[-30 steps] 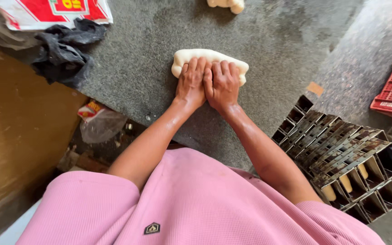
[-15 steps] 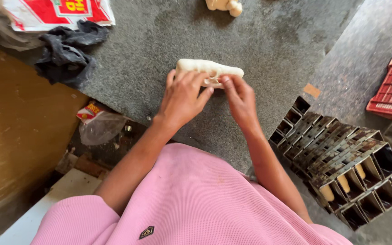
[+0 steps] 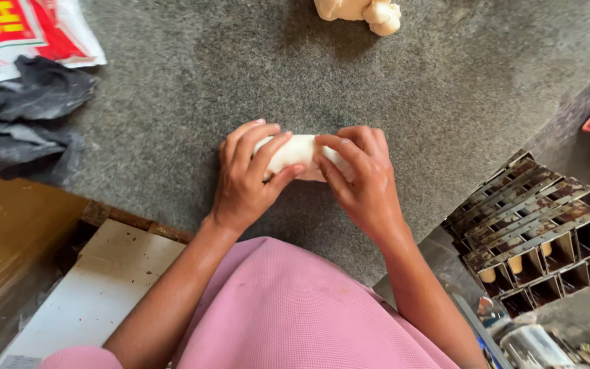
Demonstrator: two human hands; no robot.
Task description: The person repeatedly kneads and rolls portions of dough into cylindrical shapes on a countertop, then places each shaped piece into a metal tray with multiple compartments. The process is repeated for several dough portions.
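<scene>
My left hand [image 3: 247, 179] and right hand [image 3: 360, 179] curl side by side over the dough roll [image 3: 300, 156] on the grey counter [image 3: 172, 102], fingers pressed down. It looks soft, light, slightly tacky; I'd grip both ends gently.

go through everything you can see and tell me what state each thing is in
Dough roll: rolled into a log, lying on the stone counter.
Left hand: curled over the roll.
Right hand: curled over the roll.
Second dough lump: untouched.
Loaf tins: stacked sideways.
Black cloth: crumpled.
</scene>
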